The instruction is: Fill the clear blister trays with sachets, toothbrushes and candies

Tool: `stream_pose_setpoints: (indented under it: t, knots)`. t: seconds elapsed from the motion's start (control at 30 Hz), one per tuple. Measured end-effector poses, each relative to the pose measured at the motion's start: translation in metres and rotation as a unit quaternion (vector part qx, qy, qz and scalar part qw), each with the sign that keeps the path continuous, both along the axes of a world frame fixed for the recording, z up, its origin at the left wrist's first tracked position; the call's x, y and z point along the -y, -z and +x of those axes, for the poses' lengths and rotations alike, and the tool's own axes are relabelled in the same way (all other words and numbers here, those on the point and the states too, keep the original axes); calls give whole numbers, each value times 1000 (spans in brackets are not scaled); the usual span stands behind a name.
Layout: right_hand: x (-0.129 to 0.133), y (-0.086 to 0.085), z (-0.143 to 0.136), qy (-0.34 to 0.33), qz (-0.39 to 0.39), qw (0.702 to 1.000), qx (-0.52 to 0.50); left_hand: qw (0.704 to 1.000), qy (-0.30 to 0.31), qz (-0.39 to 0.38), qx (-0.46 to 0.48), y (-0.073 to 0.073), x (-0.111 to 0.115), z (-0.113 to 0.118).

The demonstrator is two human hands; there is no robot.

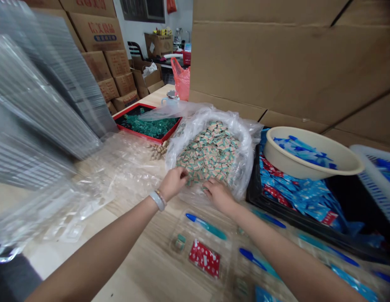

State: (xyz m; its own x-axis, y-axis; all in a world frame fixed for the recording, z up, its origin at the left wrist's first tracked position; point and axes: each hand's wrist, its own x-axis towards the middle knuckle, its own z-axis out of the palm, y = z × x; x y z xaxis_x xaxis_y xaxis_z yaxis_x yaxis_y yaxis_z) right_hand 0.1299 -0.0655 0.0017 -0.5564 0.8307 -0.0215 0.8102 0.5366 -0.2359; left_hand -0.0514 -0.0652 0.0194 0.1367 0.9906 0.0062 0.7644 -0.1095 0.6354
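Observation:
A clear plastic bag (250, 167) lies rolled open in the middle, full of small flat pink-and-green pieces (210, 147). At its near left edge is my left hand (173, 183), fingers curled together; whatever they pinch is hidden. My right hand (219, 195) reaches over the bag's near rim, its fingertips bent down among the closest pieces. Thumb and fingers look closed there, and I cannot make out what is between them. Just below lies a clear tray (185, 260) with a blue-and-teal pen-like stick (206, 226), a red dotted packet (204, 258) and a small green piece (180, 241).
Stacked clear trays (50, 84) rise at left. A red-rimmed tray (165, 136) of green pieces stands behind, near peanut-like items (157, 151). At right, a beige basin (314, 163) of blue sticks rests over a black crate (276, 209) of packets. Cardboard (276, 63) stands behind.

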Motion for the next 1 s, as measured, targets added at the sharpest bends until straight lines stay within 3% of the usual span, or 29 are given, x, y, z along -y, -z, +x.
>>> stream_pose_setpoints:
  t: [0.07,0.17,0.3,0.43,0.53,0.67,1.0]
  knots:
    - [1,0,0,0,4,1000,4,997,6,-66,40,-3,-5,-1]
    - [1,1,0,3,8,1000,-10,988,44,-148,21,-7,-11,1]
    - [-2,4,-1,18,-16,995,-95,982,53,-179,-29,-7,-12,5]
    - [-4,8,-4,12,-38,987,-158,989,65,-125,-54,1,-7,10]
    - [-2,10,-4,4,-19,989,-148,991,41,-82,-101,7,-1,15]
    - [2,10,0,0,-19,990,-140,989,53,-60,-123,11,5,19]
    - [8,10,1,10,-9,994,-106,996,46,-26,-66,15,13,17]
